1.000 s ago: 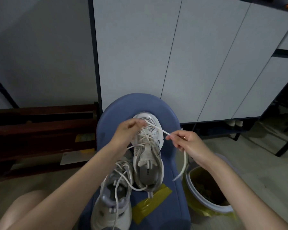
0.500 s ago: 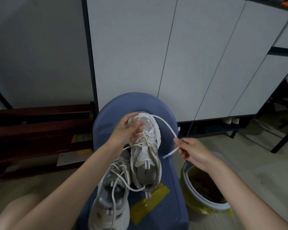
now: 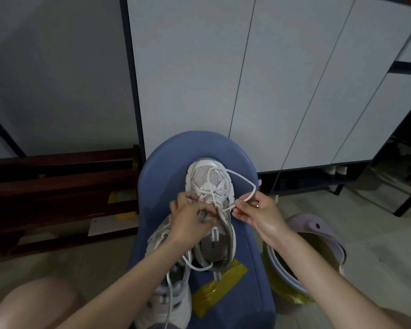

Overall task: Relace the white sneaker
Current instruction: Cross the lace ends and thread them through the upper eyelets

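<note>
On the blue padded seat [image 3: 157, 186] in the head view, the white sneaker [image 3: 210, 186] lies toe pointing away from me, a second sneaker [image 3: 169, 293] close beside it, nearer me on the left. My left hand [image 3: 190, 219] sits on the sneaker's throat, fingers curled on the lace crossings and tongue area; exactly which strand it pinches I cannot tell. My right hand [image 3: 259, 214] pinches the white lace [image 3: 243, 179] near its free end between thumb and fingertips, the lace looping out past the toe and back. I judge the lace soft, light and floppy, so it's best held close to the tip for threading; the sneaker is light and would slide on the padding, so it needs holding at the eyelet row. Lower eyelets look crossed, upper ones probably not done. Yellow tape [image 3: 220, 288] is stuck on the seat below the heel. A lilac bin with yellow liner [image 3: 318, 233] stands on the floor at right, a dark wooden rack [image 3: 57, 186] at left, grey cabinet doors [image 3: 247, 79] behind.
</note>
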